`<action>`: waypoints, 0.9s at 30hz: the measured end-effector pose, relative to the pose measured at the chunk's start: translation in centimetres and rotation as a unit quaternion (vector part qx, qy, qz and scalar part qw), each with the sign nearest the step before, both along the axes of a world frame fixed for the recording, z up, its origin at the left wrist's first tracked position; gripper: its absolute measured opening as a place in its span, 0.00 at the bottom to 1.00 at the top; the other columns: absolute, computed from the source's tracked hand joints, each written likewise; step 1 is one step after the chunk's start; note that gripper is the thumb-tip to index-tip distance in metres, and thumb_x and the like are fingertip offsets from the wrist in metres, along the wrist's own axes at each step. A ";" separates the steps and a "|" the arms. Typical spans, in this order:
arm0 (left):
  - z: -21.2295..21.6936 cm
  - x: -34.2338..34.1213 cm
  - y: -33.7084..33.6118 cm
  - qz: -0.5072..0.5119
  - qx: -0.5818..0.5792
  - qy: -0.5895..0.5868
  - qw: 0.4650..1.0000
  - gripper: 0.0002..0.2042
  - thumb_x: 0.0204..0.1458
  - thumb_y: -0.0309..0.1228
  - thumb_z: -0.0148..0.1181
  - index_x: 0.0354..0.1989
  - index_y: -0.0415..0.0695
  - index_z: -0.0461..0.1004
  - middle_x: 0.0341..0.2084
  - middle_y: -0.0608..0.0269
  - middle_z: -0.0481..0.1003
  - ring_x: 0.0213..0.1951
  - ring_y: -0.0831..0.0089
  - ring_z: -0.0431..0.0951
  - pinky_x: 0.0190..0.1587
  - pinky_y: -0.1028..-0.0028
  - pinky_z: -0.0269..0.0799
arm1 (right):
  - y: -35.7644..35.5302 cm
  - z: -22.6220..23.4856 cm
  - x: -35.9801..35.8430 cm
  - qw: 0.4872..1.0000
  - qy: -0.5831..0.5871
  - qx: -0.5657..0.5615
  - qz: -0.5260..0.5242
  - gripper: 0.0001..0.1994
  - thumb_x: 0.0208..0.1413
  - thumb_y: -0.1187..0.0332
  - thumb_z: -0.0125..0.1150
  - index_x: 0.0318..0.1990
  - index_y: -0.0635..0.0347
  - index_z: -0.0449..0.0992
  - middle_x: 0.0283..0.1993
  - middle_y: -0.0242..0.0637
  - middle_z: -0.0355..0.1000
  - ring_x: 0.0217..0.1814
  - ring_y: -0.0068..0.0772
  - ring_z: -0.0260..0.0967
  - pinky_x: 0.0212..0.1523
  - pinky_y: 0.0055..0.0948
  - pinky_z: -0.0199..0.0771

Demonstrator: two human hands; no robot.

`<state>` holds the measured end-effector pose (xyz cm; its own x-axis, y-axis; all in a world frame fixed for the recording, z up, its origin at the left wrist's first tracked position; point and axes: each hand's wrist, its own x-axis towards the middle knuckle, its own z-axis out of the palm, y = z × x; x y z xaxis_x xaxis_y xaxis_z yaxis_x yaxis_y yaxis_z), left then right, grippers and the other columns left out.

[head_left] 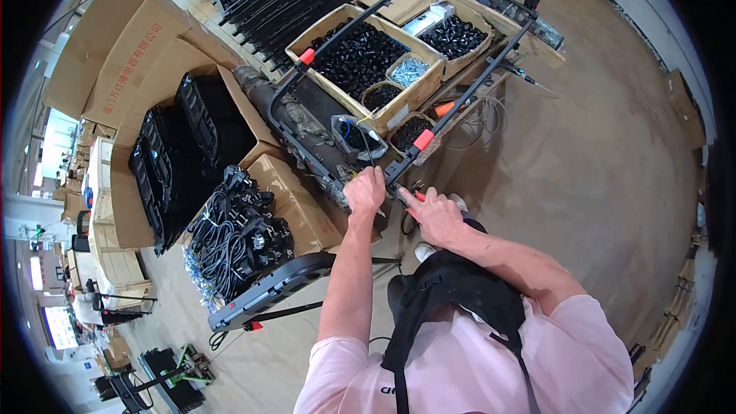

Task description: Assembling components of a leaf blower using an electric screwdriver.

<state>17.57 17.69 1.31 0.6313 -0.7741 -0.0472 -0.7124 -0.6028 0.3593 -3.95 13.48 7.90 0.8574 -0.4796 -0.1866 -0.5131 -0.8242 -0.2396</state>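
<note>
A black tubular metal frame (349, 31) with red clips lies across the workbench. My left hand (365, 190) grips the near crossbar of this frame. My right hand (434, 213) rests just to its right, index finger stretched toward the frame's near corner, and holds a small tool with red handles (418, 196). A red clip (423, 139) sits on the frame's right tube just above my hands.
Cardboard boxes of small black parts (360, 57) and screws (409, 70) fill the bench. Left stand open cartons of black plastic housings (172, 157) and bundled black power cords (234, 234). A black panel (272, 290) leans below. Bare concrete floor spreads right.
</note>
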 end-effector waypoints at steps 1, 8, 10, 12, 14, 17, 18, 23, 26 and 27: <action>0.1 0.0 -0.1 0.013 0.005 0.008 1.000 0.24 0.71 0.49 0.45 0.33 0.45 0.81 0.32 0.42 0.83 0.40 0.42 0.85 0.45 0.46 0.77 | 0.7 -0.1 0.4 1.000 0.004 -0.027 -0.010 0.36 0.63 0.63 0.63 0.79 0.40 0.61 0.45 0.51 0.70 0.39 0.48 0.79 0.36 0.44 0.83; 0.0 -0.1 -0.4 0.035 0.000 0.023 0.999 0.24 0.70 0.50 0.46 0.34 0.43 0.80 0.33 0.41 0.83 0.39 0.40 0.84 0.45 0.45 0.77 | 2.0 -2.2 0.9 0.998 -0.024 -0.030 -0.043 0.33 0.66 0.60 0.60 0.78 0.42 0.62 0.46 0.52 0.70 0.40 0.51 0.79 0.35 0.46 0.83; 0.1 -0.2 -0.4 0.039 -0.001 0.015 0.999 0.23 0.70 0.48 0.47 0.33 0.42 0.80 0.33 0.40 0.83 0.38 0.41 0.85 0.44 0.46 0.78 | 1.1 -1.7 0.6 0.998 -0.044 0.009 -0.054 0.36 0.63 0.60 0.63 0.78 0.42 0.61 0.46 0.54 0.70 0.41 0.54 0.79 0.37 0.49 0.84; -0.2 0.0 -0.1 0.039 -0.008 0.020 0.999 0.23 0.70 0.47 0.48 0.32 0.42 0.80 0.33 0.41 0.83 0.37 0.41 0.85 0.44 0.46 0.78 | -0.2 0.0 0.9 0.992 -0.017 0.106 -0.060 0.43 0.53 0.63 0.68 0.79 0.43 0.60 0.49 0.57 0.71 0.45 0.61 0.80 0.45 0.53 0.83; -0.3 0.3 -0.1 0.046 -0.026 0.029 0.998 0.24 0.70 0.49 0.47 0.33 0.43 0.80 0.33 0.40 0.83 0.38 0.39 0.84 0.44 0.44 0.76 | -2.4 -2.4 0.2 0.985 -0.032 0.155 -0.070 0.48 0.45 0.65 0.69 0.80 0.43 0.59 0.47 0.55 0.72 0.45 0.56 0.80 0.49 0.48 0.82; 0.1 -0.1 -0.6 0.048 -0.027 0.047 0.997 0.24 0.69 0.49 0.48 0.33 0.42 0.80 0.32 0.40 0.83 0.39 0.39 0.84 0.45 0.44 0.76 | -5.5 -7.5 -1.3 0.822 -0.183 0.538 -0.036 0.53 0.43 0.69 0.69 0.82 0.42 0.55 0.43 0.32 0.73 0.39 0.34 0.74 0.44 0.37 0.78; 0.2 0.2 -0.5 0.051 -0.027 0.051 0.997 0.24 0.69 0.49 0.48 0.32 0.42 0.80 0.32 0.40 0.83 0.40 0.39 0.84 0.46 0.44 0.75 | -5.9 -9.2 -1.6 0.822 -0.182 0.539 -0.030 0.53 0.43 0.69 0.69 0.82 0.42 0.55 0.43 0.32 0.73 0.39 0.34 0.74 0.44 0.37 0.78; 1.0 0.0 -1.0 0.062 -0.012 0.054 0.997 0.23 0.68 0.48 0.49 0.33 0.41 0.81 0.34 0.42 0.84 0.40 0.40 0.84 0.46 0.46 0.77 | -5.8 -9.1 -0.7 0.793 -0.060 0.599 -0.090 0.46 0.48 0.77 0.59 0.80 0.46 0.57 0.49 0.44 0.81 0.46 0.45 0.79 0.43 0.41 0.77; 0.6 0.0 -0.5 0.068 -0.008 0.051 0.996 0.23 0.68 0.48 0.49 0.33 0.41 0.81 0.34 0.42 0.83 0.40 0.40 0.84 0.46 0.46 0.77 | -5.4 -3.0 0.8 0.970 0.062 0.234 -0.028 0.34 0.53 0.78 0.53 0.71 0.52 0.69 0.48 0.65 0.78 0.55 0.65 0.77 0.49 0.55 0.77; 0.6 0.0 -0.5 0.073 -0.012 0.049 0.996 0.23 0.68 0.48 0.49 0.33 0.41 0.81 0.34 0.41 0.83 0.40 0.40 0.84 0.46 0.47 0.77 | -5.4 -2.7 0.9 0.963 0.087 0.251 -0.045 0.29 0.54 0.77 0.54 0.67 0.57 0.71 0.48 0.63 0.79 0.56 0.64 0.77 0.53 0.56 0.76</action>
<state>17.55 17.15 1.88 0.7308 -0.6758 -0.0959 -0.5785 -0.6878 0.4384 -3.04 8.04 5.22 0.7519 -0.3629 -0.5504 -0.6450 -0.5777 -0.5003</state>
